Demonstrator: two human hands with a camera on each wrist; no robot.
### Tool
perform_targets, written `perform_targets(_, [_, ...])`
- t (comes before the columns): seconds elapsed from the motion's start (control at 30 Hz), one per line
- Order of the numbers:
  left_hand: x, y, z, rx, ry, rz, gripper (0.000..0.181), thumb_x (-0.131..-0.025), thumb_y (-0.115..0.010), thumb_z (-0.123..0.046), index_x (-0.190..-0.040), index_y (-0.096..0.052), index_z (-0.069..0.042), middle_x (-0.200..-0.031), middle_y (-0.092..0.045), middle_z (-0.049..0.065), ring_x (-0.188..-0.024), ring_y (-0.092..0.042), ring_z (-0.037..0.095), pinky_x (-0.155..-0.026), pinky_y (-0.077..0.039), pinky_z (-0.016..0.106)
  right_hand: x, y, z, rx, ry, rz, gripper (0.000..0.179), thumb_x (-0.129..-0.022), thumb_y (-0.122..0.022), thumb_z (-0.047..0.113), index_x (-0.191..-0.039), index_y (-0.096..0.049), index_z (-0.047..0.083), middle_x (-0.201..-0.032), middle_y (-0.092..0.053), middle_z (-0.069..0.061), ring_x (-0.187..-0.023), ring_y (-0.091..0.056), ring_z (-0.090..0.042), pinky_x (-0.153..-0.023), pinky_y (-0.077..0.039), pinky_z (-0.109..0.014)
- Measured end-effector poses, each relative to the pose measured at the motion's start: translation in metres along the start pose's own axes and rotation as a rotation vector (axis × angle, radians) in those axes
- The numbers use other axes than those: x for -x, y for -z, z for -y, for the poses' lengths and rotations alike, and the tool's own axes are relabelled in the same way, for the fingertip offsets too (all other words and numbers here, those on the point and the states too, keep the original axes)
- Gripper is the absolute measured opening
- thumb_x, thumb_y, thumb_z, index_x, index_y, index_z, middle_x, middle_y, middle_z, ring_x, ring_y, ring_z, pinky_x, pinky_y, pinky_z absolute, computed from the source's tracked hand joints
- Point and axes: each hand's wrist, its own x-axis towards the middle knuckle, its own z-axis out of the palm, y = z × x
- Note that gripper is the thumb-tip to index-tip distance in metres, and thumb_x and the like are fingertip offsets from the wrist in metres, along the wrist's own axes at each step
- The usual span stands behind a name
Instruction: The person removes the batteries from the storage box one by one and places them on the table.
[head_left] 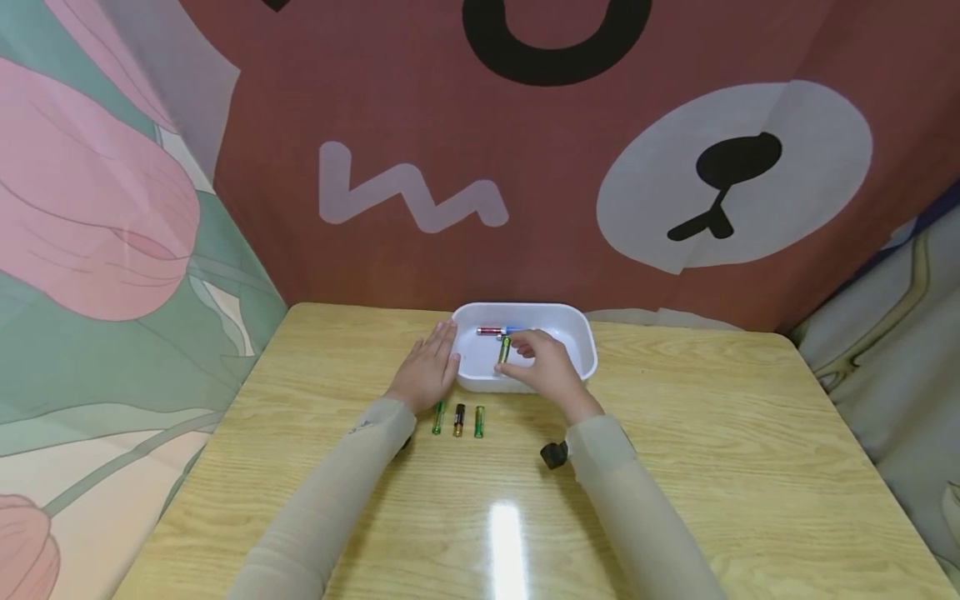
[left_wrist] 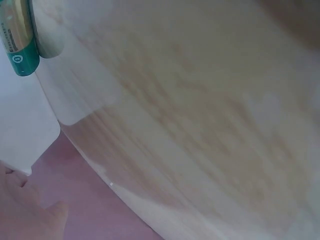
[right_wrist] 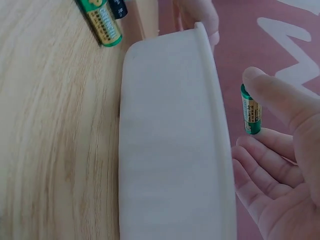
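My right hand [head_left: 546, 367] pinches a green battery [head_left: 505, 350] between thumb and fingertip, above the white plastic tray [head_left: 480, 385]. In the right wrist view that battery [right_wrist: 252, 111] stands upright between the thumb and a finger, beyond the tray's side wall [right_wrist: 170, 130]. Along the tray's left edge rests my left hand [head_left: 425, 371], fingers extended against the rim. Inside the tray lie a red battery [head_left: 489, 332] and a blue item [head_left: 513, 330] partly hidden by the right hand.
In front of the tray, on the wooden table [head_left: 675, 467], three batteries lie in a row: green [head_left: 438, 419], black-and-copper [head_left: 459, 421] and green [head_left: 479, 422]. A brown printed cloth [head_left: 420, 267] hangs right behind the table's back edge.
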Motion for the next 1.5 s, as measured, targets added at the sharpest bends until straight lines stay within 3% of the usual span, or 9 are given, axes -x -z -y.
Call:
perform_targets(0.23, [0.001, 0.002, -0.002, 0.009, 0.013, 0.004, 0.062, -0.111, -0.026, -0.035, -0.163, -0.011, -0.006, -0.17, -0.01, 0.006, -0.156, -0.008, 0.021, -0.125, -0.017, 0.05, 0.015, -0.001, 0.003, -0.037, -0.011, -0.029, 0.062, -0.083, -0.086, 0.029, -0.134, -0.063, 0.004, -0.116, -0.068, -0.014, -0.104, -0.068, -0.03, -0.093, -0.057, -0.042])
perform_targets(0.53, [0.003, 0.002, -0.003, 0.03, 0.002, -0.007, 0.062, -0.11, -0.026, -0.035, -0.163, -0.012, -0.006, -0.169, -0.012, 0.007, -0.156, -0.009, 0.023, -0.125, -0.018, 0.051, 0.032, -0.005, 0.008, -0.105, -0.007, -0.084, 0.055, -0.079, -0.089, 0.021, -0.124, -0.067, 0.0, -0.113, -0.068, -0.017, -0.103, -0.07, -0.036, -0.093, -0.058, -0.042])
perform_targets(0.73, [0.002, 0.001, 0.0, 0.022, -0.007, -0.023, 0.062, -0.11, -0.022, -0.038, -0.163, -0.012, -0.006, -0.169, -0.012, 0.007, -0.156, -0.01, 0.023, -0.125, -0.018, 0.051, 0.041, -0.007, 0.012, -0.145, -0.02, -0.095, 0.052, -0.079, -0.089, 0.021, -0.123, -0.068, 0.003, -0.112, -0.069, -0.013, -0.103, -0.069, -0.032, -0.093, -0.058, -0.043])
perform_targets(1.17, [0.001, 0.0, 0.0, 0.033, -0.017, -0.037, 0.062, -0.11, -0.023, -0.037, -0.162, -0.014, -0.004, -0.169, -0.013, 0.008, -0.156, -0.011, 0.024, -0.124, -0.019, 0.052, 0.055, -0.015, 0.013, -0.193, -0.023, -0.088, 0.051, -0.074, -0.092, 0.014, -0.117, -0.068, 0.001, -0.106, -0.069, -0.011, -0.099, -0.068, -0.028, -0.094, -0.057, -0.039])
perform_targets(1.5, [0.001, -0.002, 0.0, 0.044, -0.012, -0.032, 0.062, -0.11, -0.024, -0.037, -0.163, -0.014, -0.005, -0.169, -0.013, 0.008, -0.156, -0.01, 0.024, -0.125, -0.017, 0.051, 0.066, -0.022, 0.008, -0.204, -0.071, -0.05, 0.049, -0.071, -0.092, 0.011, -0.114, -0.069, 0.004, -0.103, -0.07, -0.008, -0.098, -0.068, -0.026, -0.095, -0.057, -0.041])
